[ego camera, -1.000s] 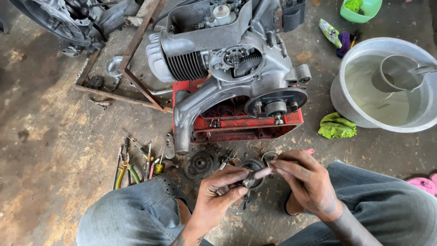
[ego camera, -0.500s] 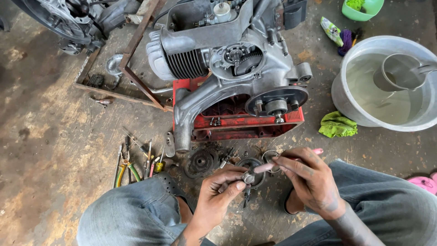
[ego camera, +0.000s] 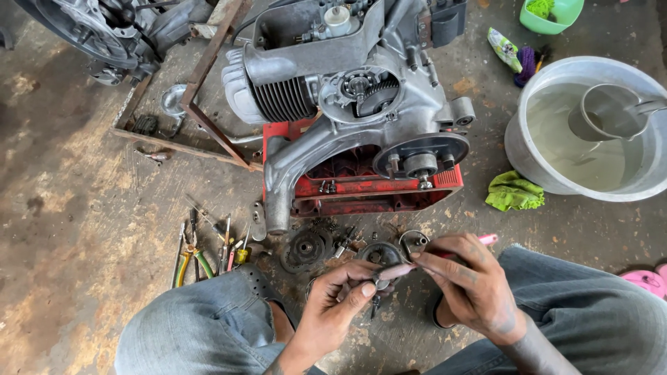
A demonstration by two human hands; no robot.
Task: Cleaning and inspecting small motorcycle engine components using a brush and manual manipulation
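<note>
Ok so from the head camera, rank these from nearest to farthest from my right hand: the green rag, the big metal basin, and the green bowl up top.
From the right hand:
1. Green rag, on the floor just above the hand, slightly right.
2. Metal basin, farther up on the right, holding water.
3. Green bowl, at the top edge, farthest.

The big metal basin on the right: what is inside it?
The basin holds cloudy liquid with a smaller metal pot sitting in it. The basin's bottom is hidden by the liquid.
</note>
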